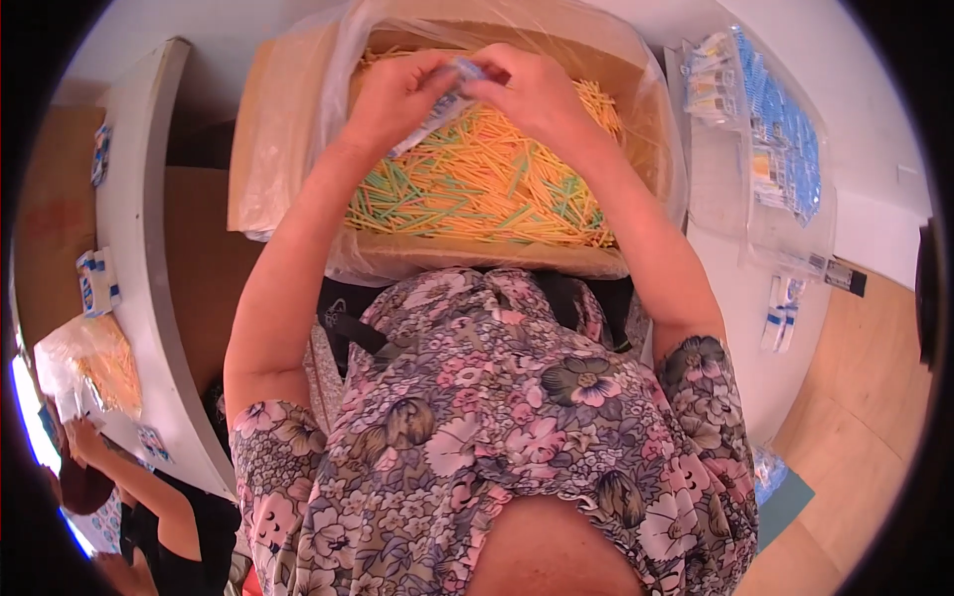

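Note:
Both of my hands are raised over an open cardboard box [581,260] lined with clear plastic. Inside it lies a heap of thin orange, yellow and green sticks [487,194]. My left hand [396,97] pinches a small blue-and-white plastic packet [442,111] near its upper end. From the other side, the fingers of my right hand [532,91] close on the same end. The packet's lower part slants down to the left, above the sticks. Its contents cannot be made out, and my fingers partly cover its top.
At the right, a clear plastic tray [717,184] holds several blue-and-white packets [785,134]; another packet [783,313] lies nearer on the white table. A bag of orange sticks [99,368] lies on the left table [149,288]. A co-worker's arm [139,472] shows at lower left.

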`<act>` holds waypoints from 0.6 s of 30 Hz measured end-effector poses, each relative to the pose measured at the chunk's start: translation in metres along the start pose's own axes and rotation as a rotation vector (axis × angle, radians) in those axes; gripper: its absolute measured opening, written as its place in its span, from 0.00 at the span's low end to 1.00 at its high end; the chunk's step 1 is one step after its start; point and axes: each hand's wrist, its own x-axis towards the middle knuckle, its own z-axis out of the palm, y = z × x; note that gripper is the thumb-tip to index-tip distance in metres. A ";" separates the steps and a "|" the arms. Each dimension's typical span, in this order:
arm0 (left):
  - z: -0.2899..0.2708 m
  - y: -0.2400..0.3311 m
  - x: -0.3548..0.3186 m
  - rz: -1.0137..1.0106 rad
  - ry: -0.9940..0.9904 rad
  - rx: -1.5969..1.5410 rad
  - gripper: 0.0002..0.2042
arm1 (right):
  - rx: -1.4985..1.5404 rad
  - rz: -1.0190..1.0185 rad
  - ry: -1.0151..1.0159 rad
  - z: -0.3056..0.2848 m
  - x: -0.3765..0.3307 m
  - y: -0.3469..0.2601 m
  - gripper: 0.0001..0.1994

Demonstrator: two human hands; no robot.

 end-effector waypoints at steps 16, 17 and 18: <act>0.059 -0.039 0.006 -0.084 0.080 -0.270 0.13 | -0.578 0.006 -0.718 -0.079 -0.108 0.032 0.13; 0.059 -0.043 0.005 -0.116 0.082 -0.141 0.12 | -0.630 0.065 -0.737 -0.077 -0.110 0.031 0.13; 0.058 -0.047 0.006 -0.122 0.080 -0.136 0.12 | -0.623 0.065 -0.738 -0.075 -0.113 0.033 0.13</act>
